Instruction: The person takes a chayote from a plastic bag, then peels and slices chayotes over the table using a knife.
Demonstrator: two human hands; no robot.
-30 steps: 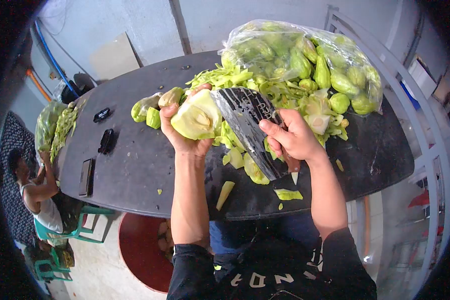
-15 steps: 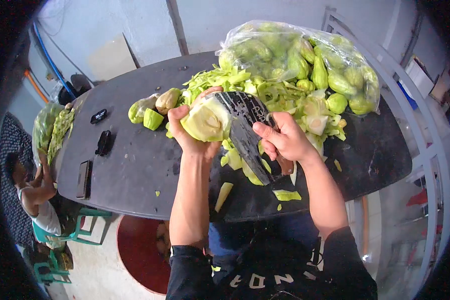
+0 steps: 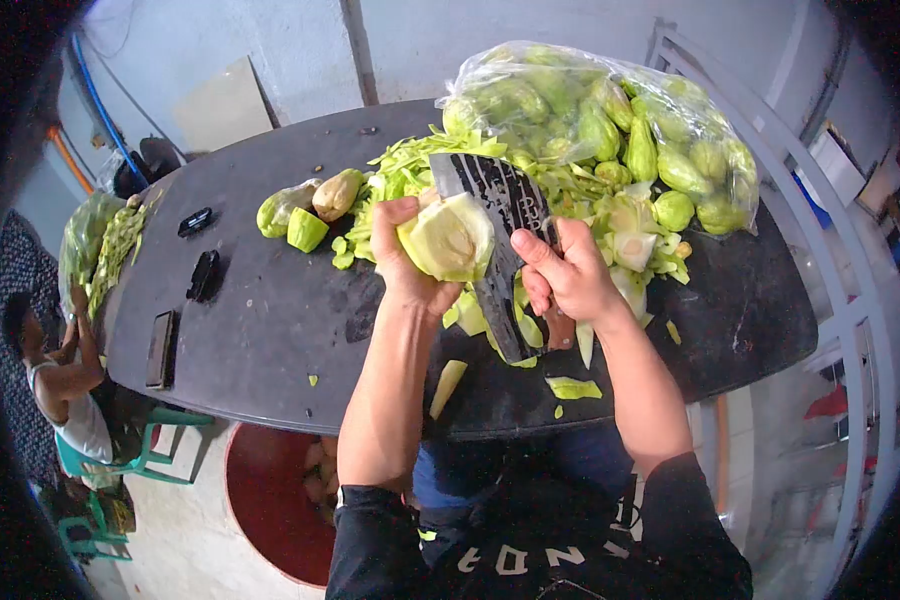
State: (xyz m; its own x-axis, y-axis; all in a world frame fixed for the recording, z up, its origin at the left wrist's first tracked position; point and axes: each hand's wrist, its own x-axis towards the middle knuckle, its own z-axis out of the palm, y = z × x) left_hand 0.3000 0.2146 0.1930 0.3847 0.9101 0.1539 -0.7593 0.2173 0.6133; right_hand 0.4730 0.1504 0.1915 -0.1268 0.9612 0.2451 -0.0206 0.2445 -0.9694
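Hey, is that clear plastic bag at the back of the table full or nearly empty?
Full. The plastic bag bulges with whole green chayotes, packed against its clear sides, on the dark table behind the peel pile.

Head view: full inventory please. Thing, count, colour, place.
peeled chayote: one, pale green, in the left hand above the table
cleaver: one, dark blade, in the right hand, blade against the chayote
plastic bag: one, clear, full of green chayotes, far right of the table
peelings pile: one heap, light green, table centre beside the bag
chayote pieces: a few, green and tan, left of the pile
table: one, black
dark small items: three, black, table's left part
tub: one, red, on the floor under the table
seated person: one, far left
left hand: one
right hand: one
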